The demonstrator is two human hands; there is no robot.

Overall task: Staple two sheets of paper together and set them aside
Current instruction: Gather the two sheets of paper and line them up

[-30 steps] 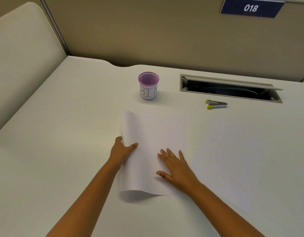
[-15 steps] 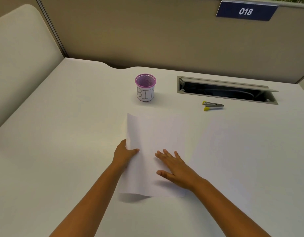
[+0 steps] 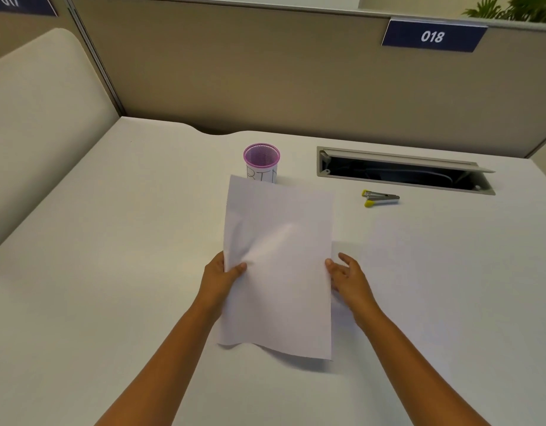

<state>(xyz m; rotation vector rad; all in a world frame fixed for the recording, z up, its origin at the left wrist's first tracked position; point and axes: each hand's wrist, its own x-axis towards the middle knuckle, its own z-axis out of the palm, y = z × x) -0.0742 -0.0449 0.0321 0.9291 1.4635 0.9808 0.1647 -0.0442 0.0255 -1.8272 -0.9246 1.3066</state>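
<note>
Fingers of both hands at the side edges of a raised white sheet, above the white desk.

Left hand pinches the paper sheet at its left edge, thumb on top, other fingers hidden beneath. Right hand meets the sheet's right edge with its thumb; its fingers are loosely spread beside the edge, and a grip there cannot be confirmed. Sheet is lifted off the desk, slightly buckled near the left thumb, its far edge overlapping the view of the purple mesh cup. More white paper lies flat on the desk right of the held sheet, faint against the surface. Stapler, grey with yellow tips, lies right of the sheet's far corner, apart from it, just before the open cable slot.
</note>
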